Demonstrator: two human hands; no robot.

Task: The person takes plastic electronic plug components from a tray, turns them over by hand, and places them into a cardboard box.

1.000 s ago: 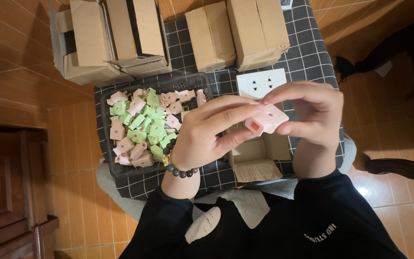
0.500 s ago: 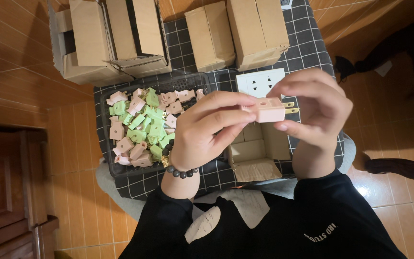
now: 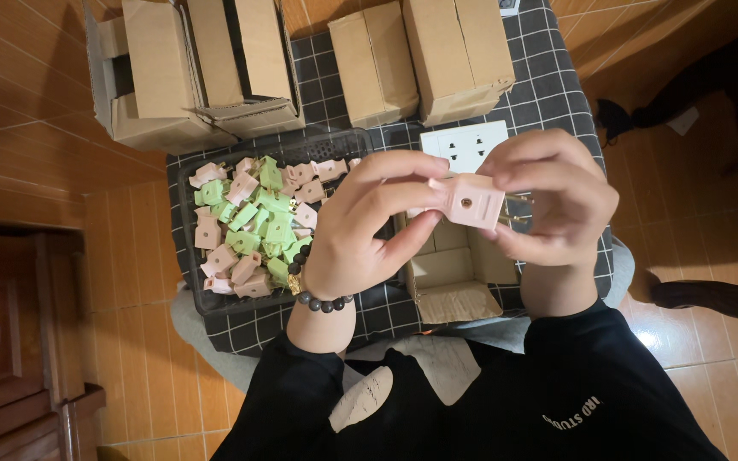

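Holding a small pink plug (image 3: 471, 201) up between both hands, w/ metal prongs poking out on its right side. Left hand (image 3: 367, 226) pinches the plug's left end, thumb underneath and fingers curled over the top; right hand (image 3: 553, 198) is closed round the right end where the prongs are, fingers wrapped over it. Plug sits in the air above an open cardboard box (image 3: 453, 277), near the middle of the view.

Step in hand looks like checking or fitting the plug, prob. seating the prongs or pressing the body together. Next move would call for a firm, even grip from both sides and keeping the prongs straight; can't tell which way it goes from here.

Just beyond the plug, a white socket plate (image 3: 463, 143) lies on the checked cloth (image 3: 548, 94), partly covered by the fingers. Left of the hands, a black tray (image 3: 190, 183) holds a heap of pink and green plug parts (image 3: 254, 226). Far side: several cardboard cartons (image 3: 420, 55), some open.

Hard to make out: how many prongs, since the right fingers cover most of them; what's inside the open box, hands block it. Far right, a dark shape at the frame edge is cut off, poss. another person's leg and shoe.
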